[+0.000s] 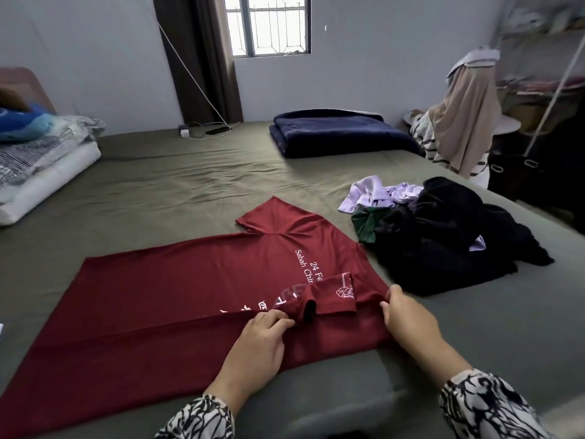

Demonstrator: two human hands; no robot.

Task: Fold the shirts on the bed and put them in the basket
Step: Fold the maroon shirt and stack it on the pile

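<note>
Both hands pinch the red shirt on the olive bed; right grip perhaps loose.

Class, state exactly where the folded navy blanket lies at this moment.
In the head view the folded navy blanket lies at the far right of the bed, below the window, beyond the pile of unfolded clothes.

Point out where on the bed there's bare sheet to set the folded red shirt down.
Bare sheet lies between the red shirt, the pillows at left and the navy blanket. A smaller bare strip runs near the bed's edge, beyond the right hand. The right side is crowded by the clothes pile.
</note>
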